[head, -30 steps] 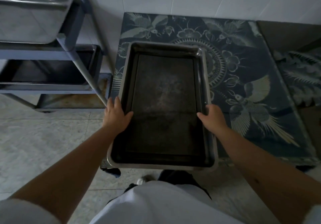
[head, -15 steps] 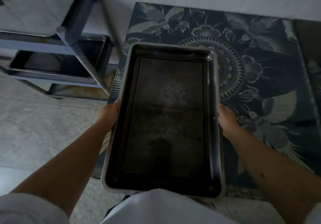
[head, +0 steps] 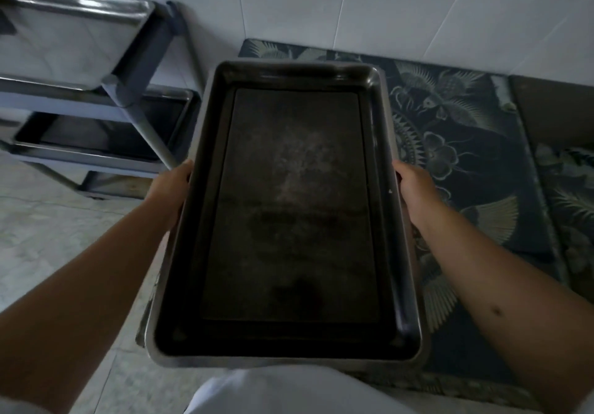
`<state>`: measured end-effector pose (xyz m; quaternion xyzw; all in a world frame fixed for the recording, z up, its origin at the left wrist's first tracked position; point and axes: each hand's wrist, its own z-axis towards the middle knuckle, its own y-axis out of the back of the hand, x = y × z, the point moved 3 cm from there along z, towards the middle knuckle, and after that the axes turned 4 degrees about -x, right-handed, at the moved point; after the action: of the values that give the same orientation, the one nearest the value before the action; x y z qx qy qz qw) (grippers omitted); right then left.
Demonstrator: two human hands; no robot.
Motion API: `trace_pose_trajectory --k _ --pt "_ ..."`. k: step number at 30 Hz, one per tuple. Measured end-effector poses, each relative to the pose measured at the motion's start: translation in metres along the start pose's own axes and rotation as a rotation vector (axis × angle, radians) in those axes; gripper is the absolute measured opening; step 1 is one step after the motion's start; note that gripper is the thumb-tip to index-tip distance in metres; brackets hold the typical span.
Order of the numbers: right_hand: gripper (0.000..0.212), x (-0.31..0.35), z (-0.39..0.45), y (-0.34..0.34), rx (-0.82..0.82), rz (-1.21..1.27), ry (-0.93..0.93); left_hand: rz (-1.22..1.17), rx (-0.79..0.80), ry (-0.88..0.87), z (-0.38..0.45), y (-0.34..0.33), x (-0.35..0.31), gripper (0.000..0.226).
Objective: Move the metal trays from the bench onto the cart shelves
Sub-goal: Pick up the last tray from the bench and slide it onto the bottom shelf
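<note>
Two hands carry one metal tray (head: 289, 208) at the centre of the view, lifted clear of the patterned bench (head: 466, 163) at three o'clock. The left hand (head: 173, 188) grips the long rim at nine o'clock and the right hand (head: 414, 188) grips the opposite rim, fingers curled underneath out of sight. The tray looks rigid, probably moderately heavy, with smooth, likely slippery steel; holding both long edges near the middle keeps it level. The cart (head: 128, 92) stands at ten o'clock, its upper shelves already holding trays.
</note>
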<state>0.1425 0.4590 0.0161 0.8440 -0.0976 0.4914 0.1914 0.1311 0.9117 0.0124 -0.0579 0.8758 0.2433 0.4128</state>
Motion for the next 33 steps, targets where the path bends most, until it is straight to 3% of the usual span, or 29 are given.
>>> trace_pose_trajectory --k 4,8,11,16,21,25,29,33 --pt "0.028 0.039 -0.020 0.007 0.025 0.021 0.064 -0.048 0.018 -0.022 -0.026 0.027 -0.017 0.050" --pt "0.023 0.036 -0.048 0.019 -0.021 0.007 0.177 -0.055 0.009 -0.031 -0.053 0.040 0.001 0.060" --pt "0.032 0.029 -0.058 0.027 -0.012 -0.013 0.177 -0.024 -0.007 -0.046 -0.070 0.038 0.003 0.057" --pt "0.029 0.015 -0.065 0.046 -0.023 0.020 0.094 -0.030 0.067 -0.089 -0.091 0.029 -0.014 0.047" --pt "0.028 0.010 -0.069 0.046 -0.046 0.014 0.073 0.042 0.003 -0.146 -0.096 0.035 -0.006 0.042" --pt "0.031 0.016 -0.070 0.018 0.027 -0.028 0.093 0.235 -0.036 -0.359 -0.093 0.062 0.019 0.015" --pt "0.026 0.023 -0.078 -0.034 0.172 -0.132 0.123 0.124 -0.146 -0.244 -0.092 0.108 0.072 0.021" --pt "0.029 0.027 -0.096 -0.107 0.375 -0.324 0.287 0.007 -0.312 -0.099 -0.120 0.172 0.140 0.025"
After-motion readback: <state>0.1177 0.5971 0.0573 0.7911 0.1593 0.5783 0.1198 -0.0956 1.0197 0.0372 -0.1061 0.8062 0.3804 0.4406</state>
